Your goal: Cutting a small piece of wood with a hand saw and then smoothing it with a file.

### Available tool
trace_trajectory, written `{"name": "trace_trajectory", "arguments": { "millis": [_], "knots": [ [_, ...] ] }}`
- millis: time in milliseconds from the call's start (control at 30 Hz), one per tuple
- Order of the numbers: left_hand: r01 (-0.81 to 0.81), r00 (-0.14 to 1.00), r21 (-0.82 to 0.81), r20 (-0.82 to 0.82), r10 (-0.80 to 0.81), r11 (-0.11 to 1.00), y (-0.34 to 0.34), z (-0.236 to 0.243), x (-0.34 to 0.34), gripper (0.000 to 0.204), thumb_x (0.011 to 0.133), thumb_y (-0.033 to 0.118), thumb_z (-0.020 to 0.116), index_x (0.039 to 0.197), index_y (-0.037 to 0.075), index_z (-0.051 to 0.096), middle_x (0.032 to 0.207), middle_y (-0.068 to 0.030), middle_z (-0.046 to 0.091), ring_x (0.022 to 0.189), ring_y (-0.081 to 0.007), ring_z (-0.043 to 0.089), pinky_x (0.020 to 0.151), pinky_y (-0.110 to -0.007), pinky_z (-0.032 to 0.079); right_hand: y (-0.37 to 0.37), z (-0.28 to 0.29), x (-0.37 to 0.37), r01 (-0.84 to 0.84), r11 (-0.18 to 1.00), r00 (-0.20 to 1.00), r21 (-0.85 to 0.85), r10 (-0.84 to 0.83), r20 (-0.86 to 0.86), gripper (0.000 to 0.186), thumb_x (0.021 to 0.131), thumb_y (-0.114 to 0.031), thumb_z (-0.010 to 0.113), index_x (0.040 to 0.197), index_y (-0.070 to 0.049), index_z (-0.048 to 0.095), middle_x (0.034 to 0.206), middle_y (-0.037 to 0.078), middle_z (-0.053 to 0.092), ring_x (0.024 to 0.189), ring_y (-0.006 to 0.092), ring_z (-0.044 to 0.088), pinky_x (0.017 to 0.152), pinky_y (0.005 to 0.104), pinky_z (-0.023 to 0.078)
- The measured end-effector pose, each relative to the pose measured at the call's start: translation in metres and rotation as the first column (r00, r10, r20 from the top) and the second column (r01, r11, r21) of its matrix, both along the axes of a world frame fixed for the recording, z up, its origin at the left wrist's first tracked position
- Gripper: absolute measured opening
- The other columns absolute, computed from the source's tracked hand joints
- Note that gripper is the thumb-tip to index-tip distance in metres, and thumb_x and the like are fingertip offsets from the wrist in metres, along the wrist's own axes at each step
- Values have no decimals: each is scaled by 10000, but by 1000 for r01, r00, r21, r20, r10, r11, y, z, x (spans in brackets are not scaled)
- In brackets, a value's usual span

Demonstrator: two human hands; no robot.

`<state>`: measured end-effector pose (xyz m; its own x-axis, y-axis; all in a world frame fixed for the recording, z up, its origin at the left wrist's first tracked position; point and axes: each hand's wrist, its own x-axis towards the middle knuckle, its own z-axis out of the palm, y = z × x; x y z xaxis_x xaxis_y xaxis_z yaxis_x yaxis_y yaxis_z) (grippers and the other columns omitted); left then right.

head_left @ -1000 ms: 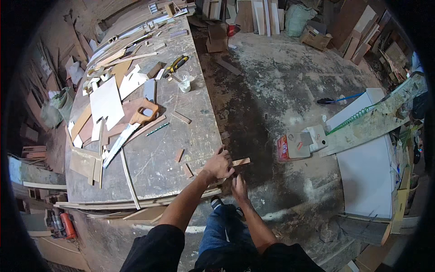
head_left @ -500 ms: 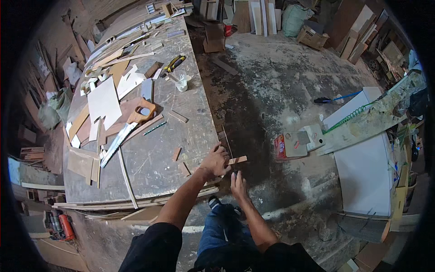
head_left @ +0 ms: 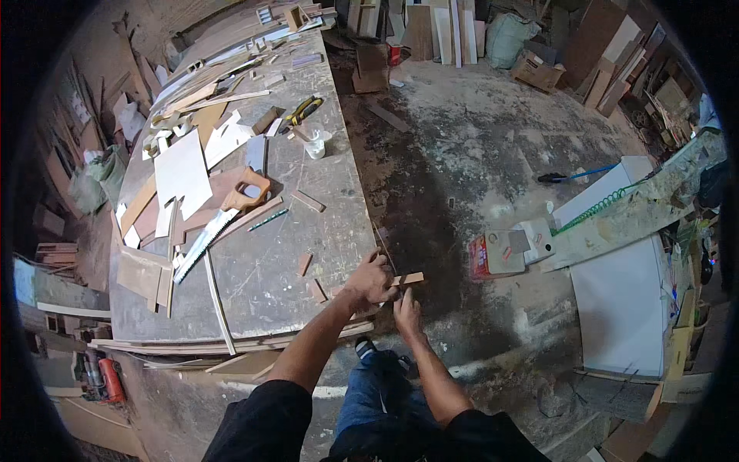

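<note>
Starting at the left of the frame, note the workbench (head_left: 254, 285), which runs from the upper centre down to the lower left. On it lie a white panel (head_left: 182, 169), then a handsaw (head_left: 223, 212) with its wooden handle toward the centre, and a plastic cup (head_left: 315, 144) further up. Small wood offcuts (head_left: 305, 263) sit on the bench just left of your hands.

At the bench's right edge, centre frame, your left hand (head_left: 369, 279) is closed around one end of a short wood strip (head_left: 408, 279). The strip projects rightward past the bench edge, over the floor. Your right hand (head_left: 406, 312) sits just below the strip, fingers curled; whether it pinches anything cannot be told from this view.

Right of the hands, a red-and-grey box (head_left: 496, 254) rests on the concrete floor (head_left: 477, 154). A white board (head_left: 623, 300) occupies the right of the frame.
</note>
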<state>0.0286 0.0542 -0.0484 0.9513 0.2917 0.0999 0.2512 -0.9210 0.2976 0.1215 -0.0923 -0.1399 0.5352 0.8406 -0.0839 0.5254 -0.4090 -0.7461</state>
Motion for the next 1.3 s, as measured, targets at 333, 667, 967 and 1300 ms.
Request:
{"name": "trace_trajectory", "arguments": {
  "millis": [333,667,967,1300],
  "knots": [
    [10,1000,-98,-5,-11,995,1,0,1,342,764,356,579,722,33,685,844,-124,653,1020,-288,515,1097,-483,250,8,-10,-20,144,989,938,10,-133,-321,477,909,-219,493,1314,10,390,1057,306,565,985,502,526,811,531,433],
    [9,996,-31,92,-6,999,1,-3,5,319,743,327,563,692,25,654,828,-131,652,964,-295,528,1047,-460,300,24,-20,3,1,1000,997,-28,-3,-77,401,838,-110,542,1207,23,460,1011,331,541,966,510,496,809,549,413],
    [8,1000,-74,26,-6,997,3,-3,3,333,737,351,575,685,31,654,740,-127,623,932,-293,510,1029,-467,302,27,-53,1,41,992,972,121,-11,-237,400,827,-205,619,1169,-30,510,1100,280,558,1024,475,520,841,510,443],
    [-18,994,-83,-113,9,996,2,-2,4,372,763,387,574,846,44,691,932,-144,668,1071,-315,502,1087,-455,265,28,-33,-4,93,988,940,120,-48,-338,417,891,-323,547,1196,-41,512,1069,251,583,1003,434,548,828,474,440]
  ]
}}
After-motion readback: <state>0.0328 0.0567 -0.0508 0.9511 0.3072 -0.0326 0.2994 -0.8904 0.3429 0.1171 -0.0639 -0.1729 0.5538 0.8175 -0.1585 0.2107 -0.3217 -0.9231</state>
